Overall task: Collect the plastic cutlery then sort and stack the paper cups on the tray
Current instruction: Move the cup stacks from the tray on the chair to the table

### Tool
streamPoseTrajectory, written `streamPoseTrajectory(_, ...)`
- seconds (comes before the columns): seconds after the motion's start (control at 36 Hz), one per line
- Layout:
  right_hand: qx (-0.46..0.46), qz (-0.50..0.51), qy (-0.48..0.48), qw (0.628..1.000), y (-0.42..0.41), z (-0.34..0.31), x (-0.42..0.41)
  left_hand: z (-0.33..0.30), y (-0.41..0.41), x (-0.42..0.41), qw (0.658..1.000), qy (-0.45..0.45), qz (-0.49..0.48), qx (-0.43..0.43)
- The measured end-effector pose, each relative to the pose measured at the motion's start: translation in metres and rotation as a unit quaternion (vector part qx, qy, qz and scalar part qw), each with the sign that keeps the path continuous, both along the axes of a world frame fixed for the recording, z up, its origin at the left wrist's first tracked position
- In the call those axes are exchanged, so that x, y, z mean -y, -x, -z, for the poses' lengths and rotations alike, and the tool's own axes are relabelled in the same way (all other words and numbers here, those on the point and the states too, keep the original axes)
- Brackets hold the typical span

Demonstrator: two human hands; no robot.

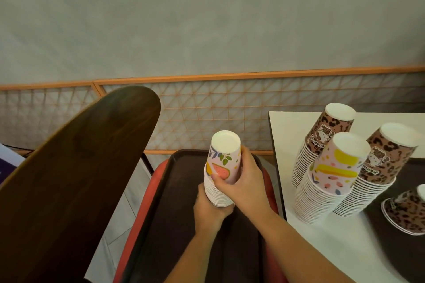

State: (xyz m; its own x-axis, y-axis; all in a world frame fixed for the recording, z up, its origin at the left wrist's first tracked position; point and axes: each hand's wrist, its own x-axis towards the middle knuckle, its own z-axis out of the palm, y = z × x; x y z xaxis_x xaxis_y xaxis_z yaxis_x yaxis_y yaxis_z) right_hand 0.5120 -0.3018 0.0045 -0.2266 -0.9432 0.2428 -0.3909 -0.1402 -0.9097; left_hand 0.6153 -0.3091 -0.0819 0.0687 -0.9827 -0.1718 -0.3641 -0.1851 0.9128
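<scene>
While the right hand point(239, 181) clasps the upside-down fruit-print paper cup stack point(222, 167) near its top, the left hand point(210, 210) grips its base — seemingly steadying it above the dark brown plastic tray point(174, 225); other stacks wait on the white counter point(345, 248).

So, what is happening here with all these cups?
A person is stacking upside-down paper cups. Both hands hold a fruit-print stack above a dark tray: the left hand grips its base and the right hand wraps its upper cups. On the white table to the right stand three tall stacks, two leopard-print and one colourful, beside a short leopard-print one. No cutlery is visible.
</scene>
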Motion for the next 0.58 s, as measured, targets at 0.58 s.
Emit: streamPoseTrajectory(0.58,-0.092,0.151,0.146,0.973,0.078,-0.037,-0.112,-0.038,0.083,-0.104,0.985,0.009,0.163,-0.053)
